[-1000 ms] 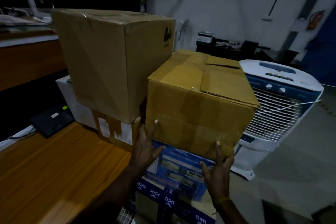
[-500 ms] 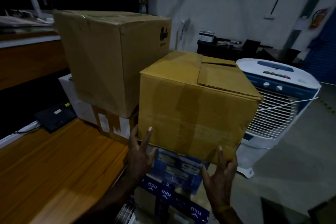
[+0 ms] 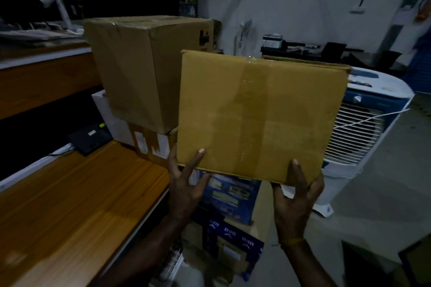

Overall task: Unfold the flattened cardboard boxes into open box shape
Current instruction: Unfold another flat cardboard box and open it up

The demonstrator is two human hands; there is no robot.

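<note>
Left hand (image 3: 185, 184) and right hand (image 3: 297, 196) pinch only the box (image 3: 256, 114) bottom edge; it could tip and fall.

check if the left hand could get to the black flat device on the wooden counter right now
Probably not yet: the left hand is gripping the brown taped cardboard box. The black flat device lies uncovered on the wooden counter, so the path looks free once it lets go.

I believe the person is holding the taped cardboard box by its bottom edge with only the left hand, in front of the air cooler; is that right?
Not quite: the head view shows both the left hand and the right hand holding the taped cardboard box by its bottom edge, in front of the air cooler.
</note>
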